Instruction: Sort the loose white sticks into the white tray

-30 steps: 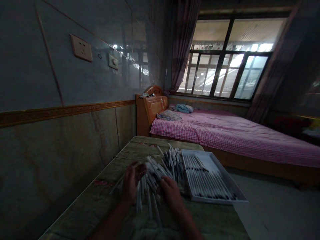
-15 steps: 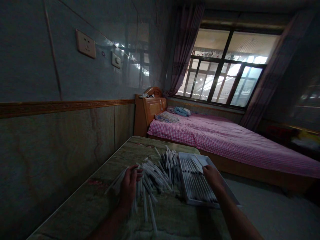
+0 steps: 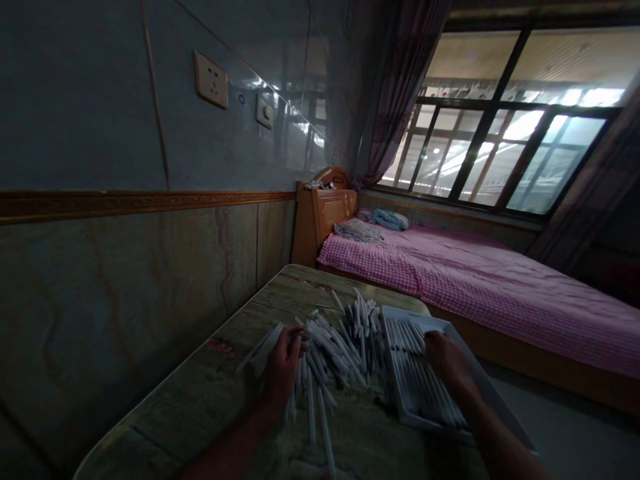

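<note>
A loose pile of slim white pen-like sticks [image 3: 333, 350] lies on the table, some with dark parts. My left hand [image 3: 285, 357] rests at the pile's left side, fingers curled in; what they hold, if anything, is hidden. A pale shallow tray [image 3: 407, 421] stands to the right of the pile, with sticks laid side by side in rows. Over the tray's right part is my right hand [image 3: 447, 357], fingers pinched together and thumb side down. Whatever is between those fingers is hidden by the hand.
The marble-patterned table [image 3: 200, 387] has its left edge near the tiled wall [image 3: 210, 260]. Beyond the table stands a bed [image 3: 450, 267] with a pink checked cover and a wooden headboard [image 3: 333, 213]. Floor [image 3: 550, 407] shows on the right.
The view has turned left, so everything sits farther right. A white stick showed at my right fingers before; now none shows there. My left hand stays by the pile.
</note>
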### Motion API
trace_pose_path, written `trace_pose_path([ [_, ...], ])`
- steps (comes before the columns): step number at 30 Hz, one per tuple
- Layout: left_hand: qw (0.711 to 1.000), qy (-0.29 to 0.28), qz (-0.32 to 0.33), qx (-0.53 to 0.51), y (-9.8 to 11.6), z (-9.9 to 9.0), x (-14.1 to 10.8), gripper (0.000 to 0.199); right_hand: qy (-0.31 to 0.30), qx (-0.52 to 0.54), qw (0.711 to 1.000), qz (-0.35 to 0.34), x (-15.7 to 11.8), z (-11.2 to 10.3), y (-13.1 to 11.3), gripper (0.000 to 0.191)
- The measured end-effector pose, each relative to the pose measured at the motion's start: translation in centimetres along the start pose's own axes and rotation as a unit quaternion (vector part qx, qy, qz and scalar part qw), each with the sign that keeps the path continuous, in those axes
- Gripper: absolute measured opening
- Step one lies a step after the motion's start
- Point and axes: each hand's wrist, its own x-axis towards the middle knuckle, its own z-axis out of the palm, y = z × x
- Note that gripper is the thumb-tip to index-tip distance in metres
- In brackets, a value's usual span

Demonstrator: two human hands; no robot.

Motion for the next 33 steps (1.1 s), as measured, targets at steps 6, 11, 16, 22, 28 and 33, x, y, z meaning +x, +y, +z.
trace_pose_path([
  [6,1.000,-0.015,-0.012,-0.001,0.0,0.0,-0.2,0.018,-0.066,0.011,0.981,-0.184,-4.7,-0.7,-8.7,0.026],
  [11,1.000,-0.004,-0.004,0.016,0.3,-0.1,-0.1,0.015,-0.103,-0.032,0.970,-0.219,-7.8,-0.3,-12.2,0.020],
  [16,1.000,-0.006,-0.014,0.001,0.8,0.1,-0.3,0.013,-0.141,-0.055,0.966,-0.212,-7.9,0.3,-12.3,0.026],
  [22,0.998,-0.040,0.005,0.046,0.9,0.2,-0.7,0.013,-0.128,-0.036,0.970,-0.202,-8.1,0.1,-12.4,0.023],
  [28,0.992,-0.115,-0.023,0.055,1.6,0.2,-1.2,0.017,-0.086,0.064,0.966,-0.237,-9.7,-0.7,-14.9,0.020],
  [33,0.987,-0.146,-0.024,0.055,1.5,0.8,-1.4,0.018,-0.059,0.160,0.942,-0.290,-10.5,0.3,-16.8,0.021],
])
